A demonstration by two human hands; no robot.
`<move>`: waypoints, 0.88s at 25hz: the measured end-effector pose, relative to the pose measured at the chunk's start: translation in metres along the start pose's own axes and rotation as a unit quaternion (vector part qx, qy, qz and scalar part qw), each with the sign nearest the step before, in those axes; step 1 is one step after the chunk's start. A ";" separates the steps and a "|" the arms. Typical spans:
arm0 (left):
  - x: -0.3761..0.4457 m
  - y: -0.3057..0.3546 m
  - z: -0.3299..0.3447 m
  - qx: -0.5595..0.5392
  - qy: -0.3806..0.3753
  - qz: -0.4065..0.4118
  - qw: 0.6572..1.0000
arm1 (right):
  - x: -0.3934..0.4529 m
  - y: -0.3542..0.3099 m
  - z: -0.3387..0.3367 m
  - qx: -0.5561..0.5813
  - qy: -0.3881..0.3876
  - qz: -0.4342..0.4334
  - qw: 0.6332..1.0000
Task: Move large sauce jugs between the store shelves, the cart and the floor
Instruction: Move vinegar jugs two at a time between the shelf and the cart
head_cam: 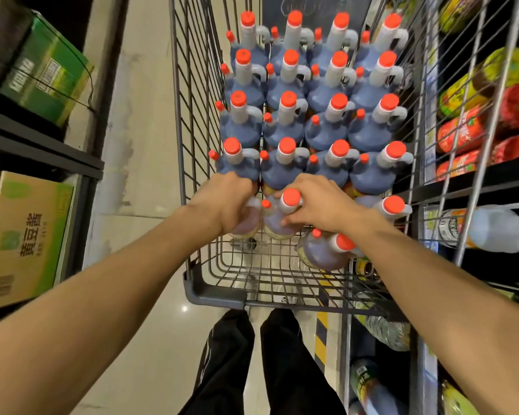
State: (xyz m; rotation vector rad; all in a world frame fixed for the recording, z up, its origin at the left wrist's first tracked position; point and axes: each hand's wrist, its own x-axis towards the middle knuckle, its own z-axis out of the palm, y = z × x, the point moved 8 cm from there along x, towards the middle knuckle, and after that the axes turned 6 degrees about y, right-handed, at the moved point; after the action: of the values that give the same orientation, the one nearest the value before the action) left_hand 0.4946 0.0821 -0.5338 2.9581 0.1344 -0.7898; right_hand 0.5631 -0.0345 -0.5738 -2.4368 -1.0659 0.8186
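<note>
Head view: left hand (pixel 222 202) grips one jug (pixel 246 218), right hand (pixel 318 205) clasps the next jug (pixel 279 217), both upright in the cart (pixel 216 292)

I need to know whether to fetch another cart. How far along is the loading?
Done: four full rows of red-capped sauce jugs stand upright in the cart. In hand: the left hand and the right hand each grip a jug in the near row. Left: bare wire floor at the near end, and one jug lying tilted by the right forearm, not yet upright.
</note>
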 end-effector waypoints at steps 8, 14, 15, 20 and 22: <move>-0.021 -0.010 -0.056 -0.050 0.133 0.041 0.989 | -0.024 -0.010 -0.053 0.071 0.105 -0.018 0.992; -0.065 -0.023 -0.146 -0.214 0.259 0.033 0.941 | -0.067 -0.048 -0.127 0.175 0.160 -0.026 0.971; -0.074 -0.025 -0.162 -0.223 0.277 0.027 0.934 | -0.076 -0.058 -0.142 0.191 0.167 -0.030 0.967; -0.125 -0.017 -0.254 -0.314 0.336 0.056 0.886 | -0.134 -0.103 -0.232 0.252 0.267 -0.041 0.929; -0.150 -0.006 -0.294 -0.360 0.351 0.082 0.861 | -0.162 -0.115 -0.263 0.274 0.311 -0.026 0.910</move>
State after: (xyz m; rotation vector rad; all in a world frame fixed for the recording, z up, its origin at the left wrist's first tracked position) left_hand 0.5100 0.1070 -0.2048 2.3180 0.1646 0.3452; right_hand 0.5783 -0.1053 -0.2520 -1.9517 -0.5520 0.2249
